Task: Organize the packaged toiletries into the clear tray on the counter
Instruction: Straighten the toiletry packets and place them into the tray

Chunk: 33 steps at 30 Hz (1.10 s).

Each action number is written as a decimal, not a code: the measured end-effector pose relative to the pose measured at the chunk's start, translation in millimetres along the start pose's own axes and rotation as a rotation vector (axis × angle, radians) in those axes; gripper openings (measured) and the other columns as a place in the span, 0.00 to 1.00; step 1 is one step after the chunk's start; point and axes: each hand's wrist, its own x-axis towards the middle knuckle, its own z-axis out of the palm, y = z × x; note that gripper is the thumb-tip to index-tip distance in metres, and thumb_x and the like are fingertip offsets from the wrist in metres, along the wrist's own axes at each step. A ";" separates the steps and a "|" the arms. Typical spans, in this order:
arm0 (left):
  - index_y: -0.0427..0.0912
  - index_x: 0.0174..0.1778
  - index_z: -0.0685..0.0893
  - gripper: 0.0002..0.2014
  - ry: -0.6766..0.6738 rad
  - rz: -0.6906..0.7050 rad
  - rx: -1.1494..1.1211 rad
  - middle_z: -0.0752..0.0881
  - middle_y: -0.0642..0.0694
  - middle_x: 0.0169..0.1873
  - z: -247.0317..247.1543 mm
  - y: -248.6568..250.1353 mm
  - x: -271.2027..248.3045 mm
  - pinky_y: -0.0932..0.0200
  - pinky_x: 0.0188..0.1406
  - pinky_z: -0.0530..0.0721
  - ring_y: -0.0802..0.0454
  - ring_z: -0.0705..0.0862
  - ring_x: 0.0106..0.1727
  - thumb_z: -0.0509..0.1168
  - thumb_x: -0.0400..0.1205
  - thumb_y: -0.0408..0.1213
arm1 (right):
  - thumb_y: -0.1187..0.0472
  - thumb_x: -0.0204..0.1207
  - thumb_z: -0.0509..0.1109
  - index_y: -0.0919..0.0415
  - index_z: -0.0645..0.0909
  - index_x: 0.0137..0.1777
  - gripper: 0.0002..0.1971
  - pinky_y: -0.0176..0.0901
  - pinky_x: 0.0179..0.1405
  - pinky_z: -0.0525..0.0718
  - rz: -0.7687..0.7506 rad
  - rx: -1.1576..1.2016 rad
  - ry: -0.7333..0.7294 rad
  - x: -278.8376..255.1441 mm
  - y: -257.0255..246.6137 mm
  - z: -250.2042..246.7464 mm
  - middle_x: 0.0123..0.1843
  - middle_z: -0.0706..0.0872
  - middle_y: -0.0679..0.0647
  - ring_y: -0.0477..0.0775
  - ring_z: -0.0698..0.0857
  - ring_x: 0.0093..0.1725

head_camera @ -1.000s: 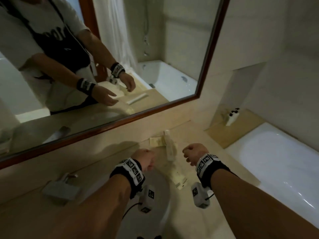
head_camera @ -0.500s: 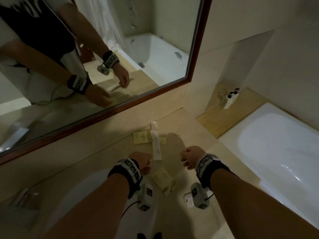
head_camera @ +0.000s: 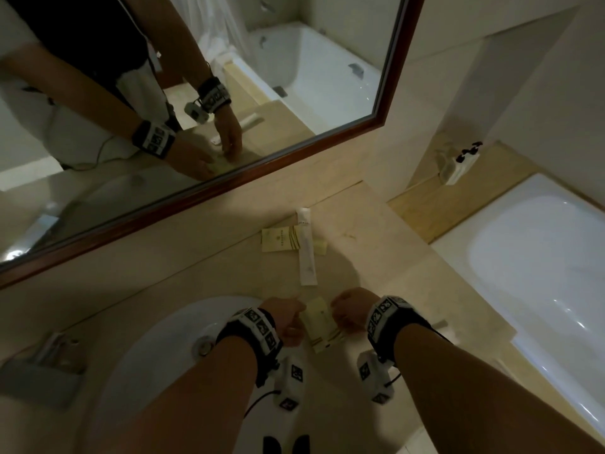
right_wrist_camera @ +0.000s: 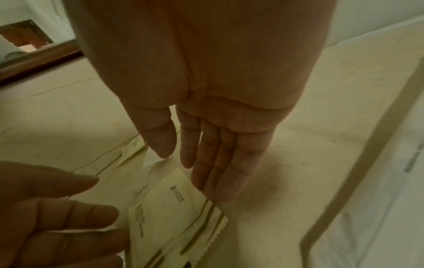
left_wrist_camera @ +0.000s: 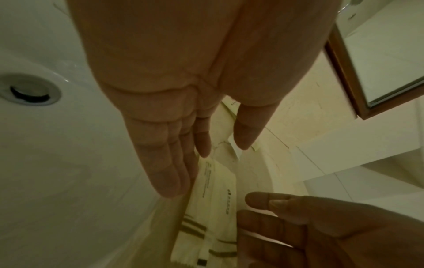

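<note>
Near sachet (head_camera: 320, 324): flat on the counter (head_camera: 376, 257) by the sink rim (head_camera: 183, 319); long axis running away from the person, striped serrated end nearest them; print too small to read.
Left hand (head_camera: 284, 314): fingers straight, tips on the sachet's left edge.
Right hand (head_camera: 352, 308): fingers straight, at its right edge.
White stick pack (head_camera: 306, 247): points toward the mirror (head_camera: 229, 178), lying across another sachet (head_camera: 281, 239).

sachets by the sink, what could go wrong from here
1. The near sachet lies at the basin rim between the left hand and right hand; a nudge could tip it in.
2. It lies flat, both hands open: fingertips may slide it rather than lift.
3. No clear tray shows in any view, so placing may stall.
</note>
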 end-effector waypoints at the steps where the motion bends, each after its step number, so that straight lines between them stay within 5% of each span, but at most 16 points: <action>1: 0.34 0.51 0.83 0.13 0.007 0.013 0.000 0.85 0.37 0.41 0.1 -1.6 1.2 0.52 0.34 0.87 0.41 0.83 0.41 0.69 0.82 0.41 | 0.63 0.79 0.69 0.60 0.87 0.48 0.05 0.58 0.54 0.90 -0.005 0.003 -0.001 -0.3 0.0 0.0 0.43 0.89 0.59 0.65 0.89 0.49; 7: 0.40 0.50 0.83 0.08 -0.048 0.074 -0.110 0.86 0.34 0.56 3.9 -1.7 -2.9 0.36 0.56 0.88 0.32 0.87 0.58 0.64 0.85 0.42 | 0.63 0.80 0.68 0.60 0.87 0.52 0.06 0.55 0.50 0.92 -0.031 -0.007 0.004 -2.9 1.7 1.3 0.44 0.89 0.60 0.61 0.89 0.44; 14: 0.34 0.56 0.83 0.23 -0.083 0.116 -0.254 0.89 0.35 0.48 11.5 -1.2 -8.7 0.45 0.44 0.90 0.37 0.90 0.47 0.62 0.85 0.55 | 0.58 0.84 0.66 0.65 0.85 0.54 0.11 0.53 0.47 0.90 -0.027 0.055 0.017 -4.6 2.8 2.8 0.43 0.88 0.59 0.58 0.87 0.39; 18: 0.36 0.56 0.87 0.27 -0.114 0.125 -0.230 0.91 0.35 0.50 16.5 -2.0 -9.5 0.47 0.46 0.89 0.36 0.90 0.50 0.59 0.85 0.59 | 0.42 0.81 0.68 0.61 0.83 0.52 0.20 0.51 0.45 0.89 -0.005 0.148 -0.017 -4.9 2.7 5.8 0.49 0.89 0.59 0.59 0.88 0.43; 21: 0.39 0.56 0.89 0.29 -0.134 0.122 -0.191 0.91 0.37 0.51 19.7 -4.0 -5.4 0.46 0.49 0.90 0.37 0.89 0.50 0.59 0.83 0.63 | 0.40 0.76 0.73 0.59 0.84 0.51 0.20 0.48 0.42 0.90 -0.082 0.029 -0.036 -1.1 5.6 6.2 0.48 0.89 0.56 0.58 0.89 0.45; 24: 0.42 0.56 0.91 0.30 -0.154 0.116 -0.140 0.91 0.40 0.54 21.3 -7.3 -2.7 0.45 0.53 0.89 0.39 0.87 0.49 0.58 0.82 0.65 | 0.47 0.75 0.75 0.60 0.83 0.49 0.16 0.43 0.39 0.80 -0.131 -0.220 -0.003 1.6 6.3 4.8 0.43 0.83 0.52 0.53 0.82 0.41; 26: 0.41 0.54 0.91 0.28 -0.132 0.132 -0.124 0.91 0.41 0.51 19.6 -8.4 -2.5 0.46 0.52 0.89 0.40 0.87 0.47 0.59 0.82 0.63 | 0.53 0.77 0.75 0.58 0.81 0.42 0.10 0.42 0.36 0.76 -0.140 -0.247 0.039 -1.1 3.1 1.9 0.37 0.79 0.50 0.51 0.79 0.37; 29: 0.38 0.50 0.86 0.17 -0.054 0.183 -0.113 0.89 0.42 0.41 7.7 -5.8 -8.5 0.51 0.43 0.88 0.45 0.86 0.38 0.67 0.83 0.50 | 0.58 0.78 0.73 0.61 0.86 0.54 0.09 0.45 0.39 0.83 -0.134 -0.091 0.075 -5.5 -3.8 -1.0 0.43 0.86 0.54 0.56 0.85 0.43; 33: 0.40 0.47 0.82 0.06 -0.007 0.224 -0.083 0.85 0.42 0.40 -21.9 0.2 -29.5 0.52 0.39 0.85 0.47 0.83 0.35 0.71 0.81 0.38 | 0.65 0.75 0.76 0.67 0.86 0.59 0.13 0.66 0.52 0.90 -0.131 0.244 0.018 -14.9 -34.2 10.5 0.51 0.92 0.64 0.68 0.91 0.51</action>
